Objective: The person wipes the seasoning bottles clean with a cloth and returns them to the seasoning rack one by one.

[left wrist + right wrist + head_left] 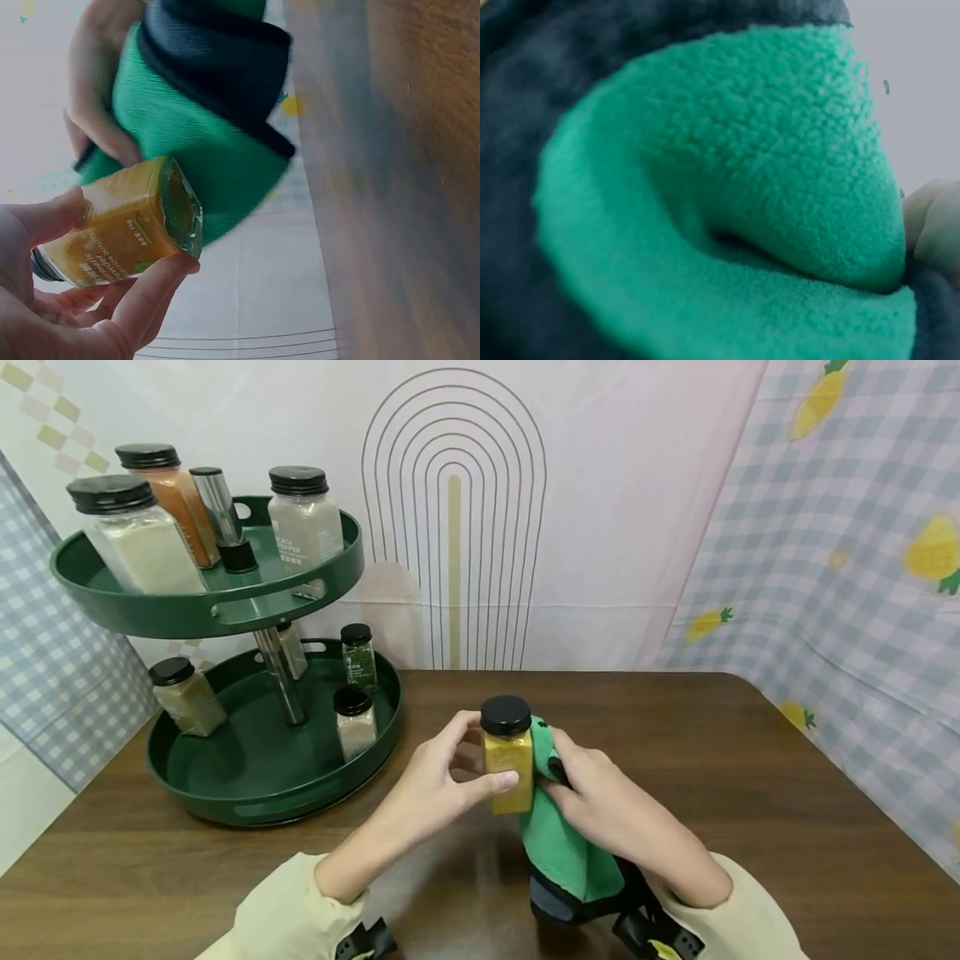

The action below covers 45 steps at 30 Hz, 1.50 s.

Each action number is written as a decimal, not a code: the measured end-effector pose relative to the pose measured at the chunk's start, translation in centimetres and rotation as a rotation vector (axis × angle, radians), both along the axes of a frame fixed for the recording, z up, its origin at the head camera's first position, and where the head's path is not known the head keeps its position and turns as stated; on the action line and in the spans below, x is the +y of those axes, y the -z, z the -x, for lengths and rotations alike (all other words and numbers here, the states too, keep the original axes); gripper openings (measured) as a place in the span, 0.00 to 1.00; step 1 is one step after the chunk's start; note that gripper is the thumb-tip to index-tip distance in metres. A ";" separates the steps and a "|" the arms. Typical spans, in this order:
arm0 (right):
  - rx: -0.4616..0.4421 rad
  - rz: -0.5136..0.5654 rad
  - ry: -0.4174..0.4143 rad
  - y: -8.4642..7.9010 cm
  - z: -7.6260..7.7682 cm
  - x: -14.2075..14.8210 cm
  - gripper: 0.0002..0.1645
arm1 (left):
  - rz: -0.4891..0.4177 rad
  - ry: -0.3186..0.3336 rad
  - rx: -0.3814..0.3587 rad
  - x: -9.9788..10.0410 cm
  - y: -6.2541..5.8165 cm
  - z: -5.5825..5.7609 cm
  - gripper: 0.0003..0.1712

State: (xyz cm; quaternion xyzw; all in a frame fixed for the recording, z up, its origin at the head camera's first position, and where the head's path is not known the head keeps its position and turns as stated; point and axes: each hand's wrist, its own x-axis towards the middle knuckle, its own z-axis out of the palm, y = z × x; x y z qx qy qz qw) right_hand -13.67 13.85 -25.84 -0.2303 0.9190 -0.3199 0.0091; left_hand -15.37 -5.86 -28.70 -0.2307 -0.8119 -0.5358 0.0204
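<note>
My left hand (438, 777) grips a square spice jar (507, 768) of yellow powder with a black lid, upright above the table in the head view. In the left wrist view the jar's (124, 225) label and clear base show between thumb and fingers. A green cloth (566, 847) with a dark back and black edging is bunched in my right hand (600, 789), against the jar's right side. Its lower part hangs down in front of that hand. The cloth (780, 150) fills most of the right wrist view and hides the jar there.
A green two-tier round rack (277, 806) stands at the left of the wooden table (712, 760). Large black-lidded jars (303, 522) and a metal cylinder (221, 514) occupy its upper tier, and several smaller jars (355, 722) its lower tier. Printed curtains (615, 510) hang behind.
</note>
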 end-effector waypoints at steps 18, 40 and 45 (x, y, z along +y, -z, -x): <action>0.075 -0.024 0.041 -0.9 -1.2 -0.6 0.26 | -0.003 -0.022 -0.020 0.1 0.6 0.0 0.27; 0.111 0.069 0.089 -1.6 -1.5 0.1 0.29 | 0.050 0.049 -0.045 0.0 0.0 -0.1 0.28; 0.161 0.003 0.077 -1.3 -1.8 -0.3 0.34 | 0.065 0.030 -0.042 0.1 0.2 -0.1 0.27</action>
